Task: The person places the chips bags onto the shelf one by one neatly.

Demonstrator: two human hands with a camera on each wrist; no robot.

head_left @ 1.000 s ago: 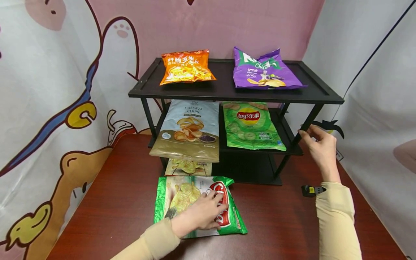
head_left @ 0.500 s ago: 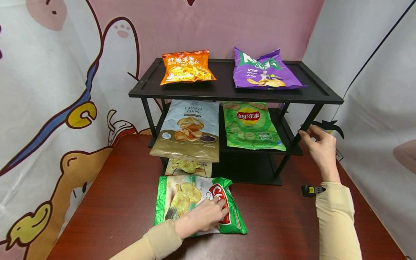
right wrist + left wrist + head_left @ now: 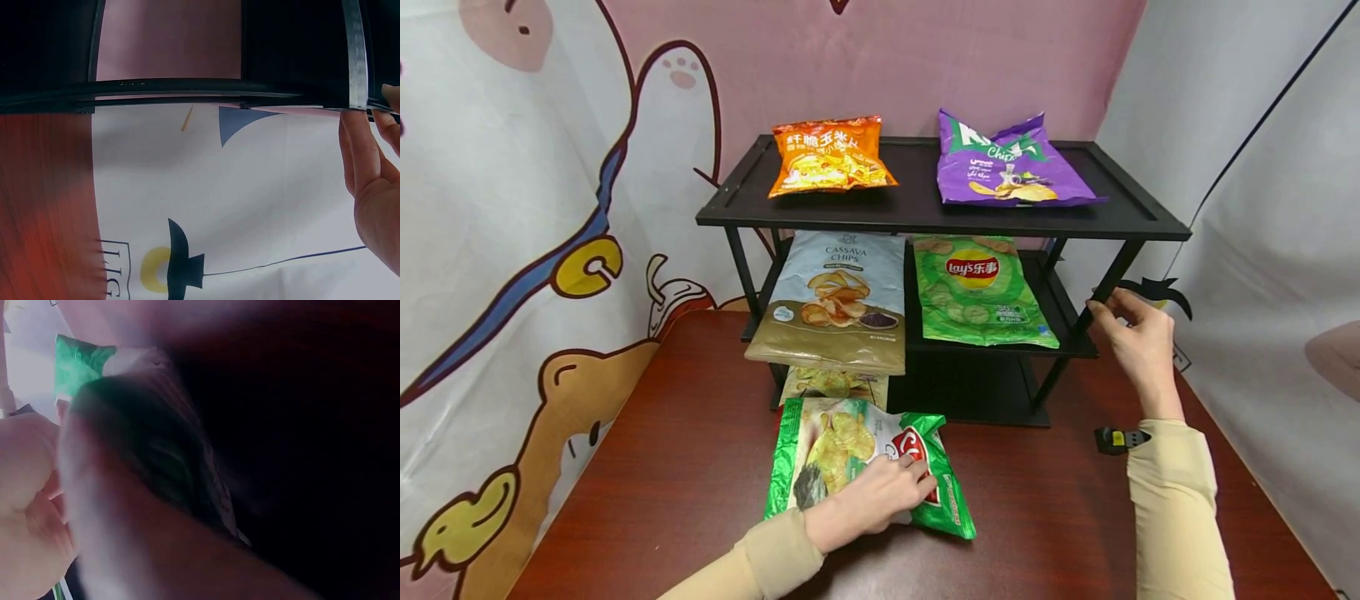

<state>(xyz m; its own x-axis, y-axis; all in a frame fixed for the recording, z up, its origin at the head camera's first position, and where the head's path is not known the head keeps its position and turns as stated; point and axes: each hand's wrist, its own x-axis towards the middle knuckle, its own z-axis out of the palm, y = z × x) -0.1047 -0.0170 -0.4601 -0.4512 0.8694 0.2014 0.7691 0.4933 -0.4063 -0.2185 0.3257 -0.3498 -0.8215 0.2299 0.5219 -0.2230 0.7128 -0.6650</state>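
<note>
My left hand grips the lower edge of a green-and-white chip bag, its fingers curled over the red logo. The bag bulges and lies askew in front of the black rack. In the left wrist view the same chip bag appears dark and blurred behind the hand. At the rack's right side my right hand pinches the front post. From the right wrist view, fingertips and thumb of the right hand meet around the rack's thin black frame.
An orange snack bag and a purple chip bag lie on the top shelf. Below are a cassava chip bag, overhanging the front, and a green Lay's bag. Another chip bag pokes out at the bottom left. Printed cloth surrounds the table.
The green-and-white bag has shifted slightly right and toward the rack, its left side tilting and its front edge lifting. My left fingers have curled tighter on it. The right hand stays put.
</note>
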